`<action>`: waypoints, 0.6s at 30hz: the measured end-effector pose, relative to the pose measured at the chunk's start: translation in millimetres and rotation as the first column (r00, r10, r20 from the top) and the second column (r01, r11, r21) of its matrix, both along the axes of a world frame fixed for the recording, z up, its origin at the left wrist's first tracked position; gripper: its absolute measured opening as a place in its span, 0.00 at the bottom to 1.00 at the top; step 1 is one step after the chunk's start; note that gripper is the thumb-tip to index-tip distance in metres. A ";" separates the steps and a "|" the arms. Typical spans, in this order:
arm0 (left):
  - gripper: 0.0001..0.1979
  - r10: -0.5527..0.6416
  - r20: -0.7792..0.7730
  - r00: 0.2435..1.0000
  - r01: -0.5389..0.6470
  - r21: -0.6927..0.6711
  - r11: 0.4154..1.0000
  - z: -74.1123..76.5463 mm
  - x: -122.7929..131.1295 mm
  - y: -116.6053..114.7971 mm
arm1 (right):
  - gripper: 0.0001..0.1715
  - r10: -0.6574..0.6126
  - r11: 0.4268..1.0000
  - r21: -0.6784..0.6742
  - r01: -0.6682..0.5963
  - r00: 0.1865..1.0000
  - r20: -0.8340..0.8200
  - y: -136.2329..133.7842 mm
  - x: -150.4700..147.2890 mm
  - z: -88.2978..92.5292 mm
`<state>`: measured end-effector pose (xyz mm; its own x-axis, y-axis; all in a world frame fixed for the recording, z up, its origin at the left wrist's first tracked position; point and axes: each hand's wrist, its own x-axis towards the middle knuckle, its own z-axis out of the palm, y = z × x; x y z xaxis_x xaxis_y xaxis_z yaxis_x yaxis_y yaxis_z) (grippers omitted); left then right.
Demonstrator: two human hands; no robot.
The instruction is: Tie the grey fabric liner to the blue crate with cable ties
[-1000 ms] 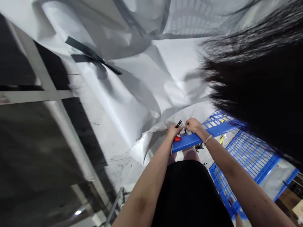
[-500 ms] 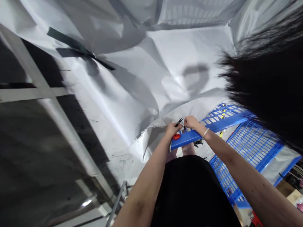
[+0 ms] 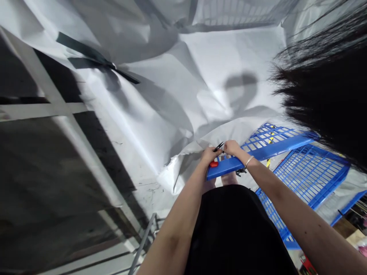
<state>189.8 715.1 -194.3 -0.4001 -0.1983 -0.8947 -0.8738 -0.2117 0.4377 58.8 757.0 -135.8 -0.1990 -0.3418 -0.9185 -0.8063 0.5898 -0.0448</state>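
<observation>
Black-bladed snips stick out from my left hand, which is closed round them. Just to its right, my right hand has its fingers pinched together; a small dark piece shows at the fingertips, too small to name. Both hands are over the near left end of a blue plastic grid basket. A red object sits at the basket's corner, just below my left hand.
White sheeting drapes across the far side, with a dark strap knotted on it. More blue grid stands at the right. A grey metal frame is at lower left. Dark hair fills the right edge.
The two hands stay close together over the basket end, with only slight shifts of the fingers and blades. The view has moved slightly.
</observation>
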 end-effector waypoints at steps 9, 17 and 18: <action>0.13 -0.039 0.025 0.999 0.038 0.046 0.998 -9.0 -5.8 3.6 | 0.17 -0.045 0.999 0.010 0.044 0.996 0.072 7.0 -9.6 -7.8; 0.08 -0.063 0.045 0.997 0.061 0.028 0.998 -19.4 -7.7 5.8 | 0.17 0.175 0.979 -0.139 -0.152 0.968 0.178 1.4 -16.5 1.5; 0.07 -0.070 0.049 0.996 0.069 0.028 0.997 -20.6 -8.4 5.9 | 0.17 0.220 0.968 -0.162 -0.191 0.957 0.189 0.9 -16.0 2.3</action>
<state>181.4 721.0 -214.9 -0.3672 -0.1480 -0.9183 -0.9073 -0.1603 0.3887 42.7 757.9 -133.4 0.0757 -0.4839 -0.8718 -0.8743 0.3882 -0.2914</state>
